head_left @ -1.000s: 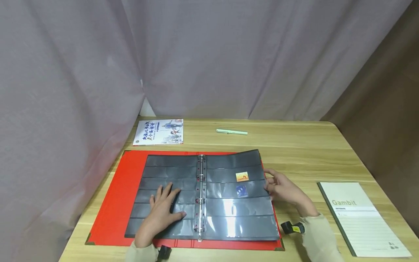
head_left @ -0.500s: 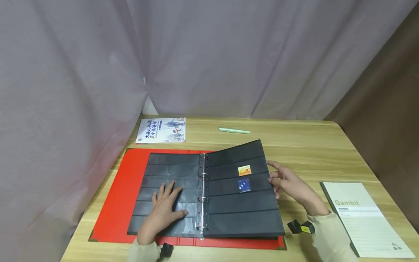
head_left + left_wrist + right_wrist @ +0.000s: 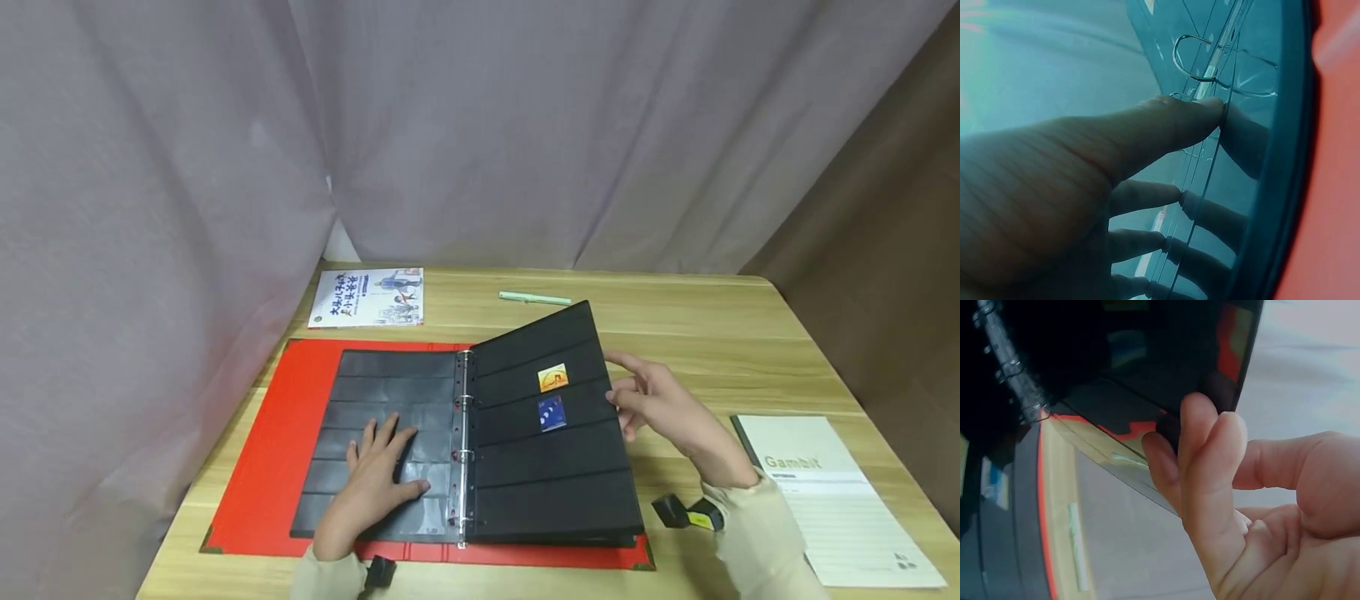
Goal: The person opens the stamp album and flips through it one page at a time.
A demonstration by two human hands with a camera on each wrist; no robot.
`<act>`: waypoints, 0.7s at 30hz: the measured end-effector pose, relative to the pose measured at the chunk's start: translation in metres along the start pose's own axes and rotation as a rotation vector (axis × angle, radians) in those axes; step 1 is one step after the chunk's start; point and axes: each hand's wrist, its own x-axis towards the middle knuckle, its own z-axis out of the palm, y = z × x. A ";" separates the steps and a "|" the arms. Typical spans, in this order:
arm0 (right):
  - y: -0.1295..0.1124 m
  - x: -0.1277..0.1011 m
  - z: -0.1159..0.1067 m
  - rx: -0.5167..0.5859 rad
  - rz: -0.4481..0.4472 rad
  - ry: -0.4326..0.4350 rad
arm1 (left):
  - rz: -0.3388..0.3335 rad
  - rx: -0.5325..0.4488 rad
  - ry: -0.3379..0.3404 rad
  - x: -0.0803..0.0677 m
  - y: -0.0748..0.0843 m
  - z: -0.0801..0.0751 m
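A red ring binder (image 3: pixel 251 475) lies spread on the table, with black pocket pages on both sides of its metal rings (image 3: pixel 465 454). My left hand (image 3: pixel 367 493) rests on the left page (image 3: pixel 397 364) with fingers spread; the left wrist view shows its fingertips touching the glossy plastic. At the outer edge of the right-hand pocket page (image 3: pixel 547 462), my right hand (image 3: pixel 663 406) pinches the sheet and holds it raised at a tilt. An orange-yellow stamp (image 3: pixel 553 377) and a blue stamp (image 3: pixel 552 413) sit in that sheet's pockets.
Behind the binder lie a picture booklet (image 3: pixel 367 297) at left and a light green pen (image 3: pixel 534 297), partly overlapped by the raised page's corner. A Gambit notebook (image 3: pixel 840 508) lies at right. Grey curtains (image 3: pixel 480 133) hang along the table's far edge.
My right hand has lifted the right page's outer edge off the binder, tilting it up and slightly leftward. The left hand stays in place on the left page.
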 end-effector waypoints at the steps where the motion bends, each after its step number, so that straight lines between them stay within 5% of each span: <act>1: -0.003 0.000 0.000 -0.007 -0.003 0.000 | 0.002 0.000 0.001 0.000 -0.001 0.000; 21: -0.048 0.011 0.009 -0.089 0.001 0.007 | -0.002 0.006 -0.016 0.000 -0.001 0.001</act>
